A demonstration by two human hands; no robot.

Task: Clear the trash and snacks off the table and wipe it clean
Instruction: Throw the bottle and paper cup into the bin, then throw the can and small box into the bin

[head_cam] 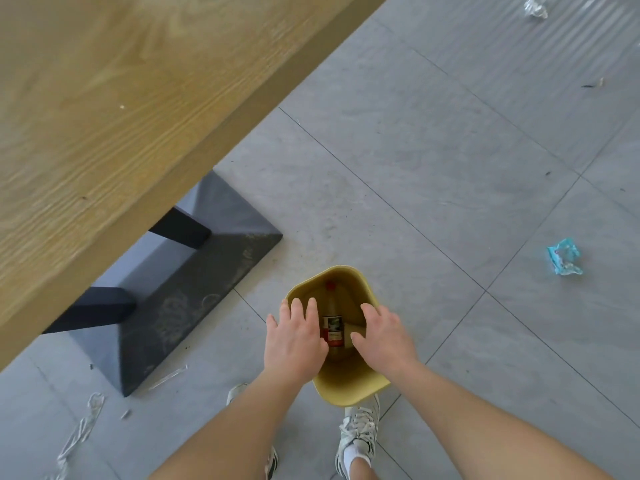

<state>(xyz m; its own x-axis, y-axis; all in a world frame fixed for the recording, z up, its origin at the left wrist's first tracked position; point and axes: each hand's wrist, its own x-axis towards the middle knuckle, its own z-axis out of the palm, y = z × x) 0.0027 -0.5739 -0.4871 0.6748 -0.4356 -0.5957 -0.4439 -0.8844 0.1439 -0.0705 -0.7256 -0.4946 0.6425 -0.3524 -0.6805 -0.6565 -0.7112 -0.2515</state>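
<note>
We see open floor (433, 168) right of the bin (349, 386); left of it the table (104, 116) and its dark base (173, 299) block passage. Our hands crowd the bin's mouth above a bottle (333, 327).

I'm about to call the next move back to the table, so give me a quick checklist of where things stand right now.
1. Hands free: ok. The left hand and right hand are spread open over the yellow bin, holding nothing.
2. Bottle binned: ok. The bottle lies inside the bin.
3. Bin upright on the floor: ok.
4. Visible table top cleared: ok, only a small speck shows; the rest is out of frame.
5. Table wiped: cannot tell.
6. Floor clean: not ok. A blue wrapper and plastic scraps lie loose.
</note>
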